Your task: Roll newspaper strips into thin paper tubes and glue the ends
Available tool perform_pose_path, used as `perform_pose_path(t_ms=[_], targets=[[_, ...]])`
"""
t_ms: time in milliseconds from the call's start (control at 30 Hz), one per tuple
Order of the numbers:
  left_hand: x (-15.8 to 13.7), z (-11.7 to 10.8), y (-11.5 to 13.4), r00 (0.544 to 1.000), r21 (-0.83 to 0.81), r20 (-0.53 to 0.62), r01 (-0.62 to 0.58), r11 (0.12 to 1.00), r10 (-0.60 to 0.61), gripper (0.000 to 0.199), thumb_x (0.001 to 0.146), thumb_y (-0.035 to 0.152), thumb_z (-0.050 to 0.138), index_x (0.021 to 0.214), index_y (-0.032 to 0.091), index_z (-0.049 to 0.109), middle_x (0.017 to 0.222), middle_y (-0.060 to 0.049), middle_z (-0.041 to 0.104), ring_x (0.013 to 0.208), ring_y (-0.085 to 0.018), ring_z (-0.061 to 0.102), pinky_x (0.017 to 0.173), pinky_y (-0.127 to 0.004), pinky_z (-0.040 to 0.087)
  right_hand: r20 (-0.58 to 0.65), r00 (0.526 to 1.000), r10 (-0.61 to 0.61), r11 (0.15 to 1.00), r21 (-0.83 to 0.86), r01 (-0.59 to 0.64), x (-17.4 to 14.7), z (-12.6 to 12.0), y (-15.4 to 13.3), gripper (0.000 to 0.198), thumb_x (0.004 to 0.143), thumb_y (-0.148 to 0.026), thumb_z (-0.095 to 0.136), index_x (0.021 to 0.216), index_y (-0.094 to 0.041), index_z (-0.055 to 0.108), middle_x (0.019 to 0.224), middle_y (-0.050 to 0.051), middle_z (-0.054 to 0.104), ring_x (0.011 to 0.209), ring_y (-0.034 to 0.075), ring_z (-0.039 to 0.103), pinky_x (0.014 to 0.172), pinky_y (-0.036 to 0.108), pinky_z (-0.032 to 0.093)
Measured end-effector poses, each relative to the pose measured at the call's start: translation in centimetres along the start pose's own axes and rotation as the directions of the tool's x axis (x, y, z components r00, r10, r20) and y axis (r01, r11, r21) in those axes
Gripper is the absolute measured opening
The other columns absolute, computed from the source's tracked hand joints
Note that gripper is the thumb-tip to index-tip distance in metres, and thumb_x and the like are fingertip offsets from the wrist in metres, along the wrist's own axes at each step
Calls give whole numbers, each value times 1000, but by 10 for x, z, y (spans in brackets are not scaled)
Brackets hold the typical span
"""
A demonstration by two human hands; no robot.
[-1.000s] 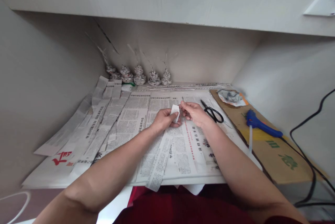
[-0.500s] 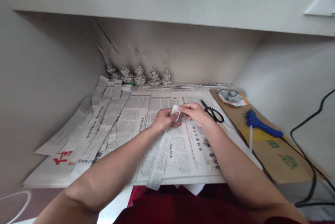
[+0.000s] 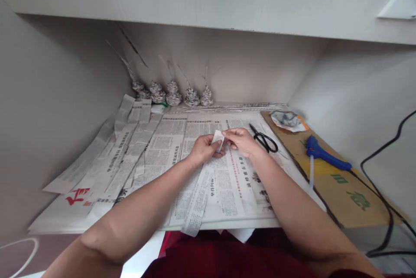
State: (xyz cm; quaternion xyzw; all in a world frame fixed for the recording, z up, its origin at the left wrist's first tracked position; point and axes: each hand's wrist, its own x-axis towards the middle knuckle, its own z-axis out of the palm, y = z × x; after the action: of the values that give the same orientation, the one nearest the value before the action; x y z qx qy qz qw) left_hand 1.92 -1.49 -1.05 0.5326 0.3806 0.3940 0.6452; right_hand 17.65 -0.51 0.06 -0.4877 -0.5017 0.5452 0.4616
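A narrow newspaper strip (image 3: 196, 210) runs from my hands down over the front edge of the table. My left hand (image 3: 204, 148) is closed around its upper part, with the white end poking out between thumb and fingers. At that end's right edge, my right hand (image 3: 241, 141) pinches the paper between thumb and fingertips. Both hands are close together above the newspaper sheets (image 3: 162, 143) spread on the table. Black-handled scissors (image 3: 264, 139) lie just right of my right hand.
Loose paper strips (image 3: 117, 148) are piled at the left. Several woven paper gourds (image 3: 173, 93) and thin paper rods (image 3: 234, 108) line the back. A blue glue gun (image 3: 325, 154) rests on cardboard (image 3: 344, 200) at the right, its black cable trailing. A shelf (image 3: 208, 0) overhangs the table.
Hardly anything differs. My right hand's fingertips have shifted very slightly at the strip's end; my left hand keeps its hold.
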Motion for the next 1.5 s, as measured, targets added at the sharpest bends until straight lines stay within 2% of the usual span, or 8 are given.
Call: perform_pose_path(t_ms=[167,367,667,767,867,1033,1233,1500], targets=[[0,0,-1,1000,16,24,-9,1000,9,15,80,25,60,86,10,62,74,-7,64,64,-13,64,63,-28,56,-92,996,12,1000,16,-11,1,7,3,33,58,-42,77,66,-14,64,45,-4,46,40,6,38,34,18,20],[0,-1,-3,999,41,38,-29,999,27,16,76,23,63,87,11,62,75,-6,64,67,-13,64,65,-29,56,-113,993,-17,999,39,22,2,12,4,35,59,-44,77,60,-15,58,42,-5,45,35,4,34,32,18,20],[-2,0,-4,998,86,26,-64,994,62,32,73,39,68,86,10,64,73,-8,65,66,-15,63,61,-27,55,-107,994,-6,997,78,15,0,19,6,39,58,-46,77,58,-19,48,44,-5,50,34,9,43,32,21,30],[-1,0,-3,999,67,5,-41,997,41,32,74,40,67,85,10,64,72,-9,65,65,-15,63,60,-28,55,-108,994,-18,997,69,26,-1,21,6,41,59,-46,76,56,-19,46,42,-6,48,33,7,40,31,20,27],[-1,-1,-3,1000,12,-14,-14,1000,14,29,74,38,66,84,10,65,72,-8,65,64,-14,63,60,-28,55,-100,993,-63,998,22,65,-1,17,4,37,62,-47,75,59,-18,52,45,-5,49,36,6,39,31,19,24],[1,-3,-2,999,-49,-18,-35,998,34,29,74,35,68,85,8,66,71,-7,64,64,-13,62,61,-27,55,52,997,-57,996,-60,60,-2,6,-1,34,66,-42,73,87,-16,69,60,-1,59,49,8,46,37,18,27],[2,-3,-2,999,-83,-24,-31,996,29,32,71,36,70,86,8,66,72,-7,65,67,-14,63,66,-28,56,102,993,-64,989,-126,76,-5,7,-2,30,66,-39,73,84,-15,72,55,-1,61,44,7,46,42,21,33],[3,-4,-3,1000,-161,23,17,987,-13,25,69,29,72,82,8,66,73,-7,67,71,-15,64,72,-30,56,44,992,-117,975,-182,124,-1,3,4,28,67,-42,70,74,-15,70,54,-1,61,49,11,53,51,24,41]])
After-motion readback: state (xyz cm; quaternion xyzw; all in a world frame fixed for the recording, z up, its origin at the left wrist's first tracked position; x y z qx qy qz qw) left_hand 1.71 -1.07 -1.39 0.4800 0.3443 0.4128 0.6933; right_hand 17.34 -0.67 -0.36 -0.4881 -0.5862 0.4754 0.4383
